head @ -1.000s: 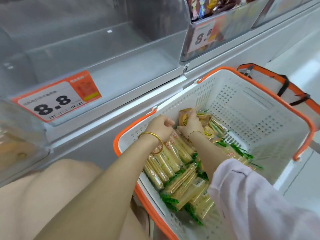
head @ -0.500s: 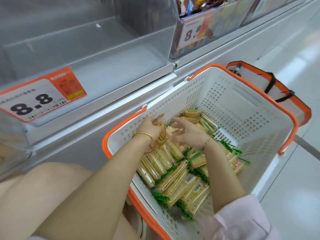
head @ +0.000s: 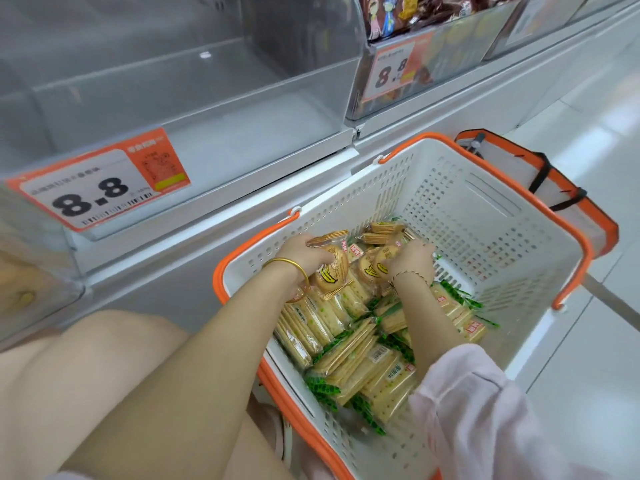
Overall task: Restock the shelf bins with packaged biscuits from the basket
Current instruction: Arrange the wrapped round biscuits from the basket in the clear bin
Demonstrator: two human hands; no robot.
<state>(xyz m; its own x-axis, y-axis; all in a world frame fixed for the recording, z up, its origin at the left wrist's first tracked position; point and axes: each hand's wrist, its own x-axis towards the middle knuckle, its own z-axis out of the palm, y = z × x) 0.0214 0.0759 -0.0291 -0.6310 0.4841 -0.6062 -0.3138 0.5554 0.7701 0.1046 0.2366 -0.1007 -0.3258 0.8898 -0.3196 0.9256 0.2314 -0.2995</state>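
Both hands are down in the basket, close together at its far-left corner, among the round biscuit packets. Left hand grips one; right hand curls over more just beside it. I'd say I'm gathering a handful off the flat cracker packs. The shelf bin waits up-left. The lift must clear the basket's orange rim, then the bin's front lip by the price label.

A basket stands near right. Biscuit packets lie in its near-left half, with the left hand and right hand side by side on them. Beyond, one shelf bin sits far left, a second bin far right.
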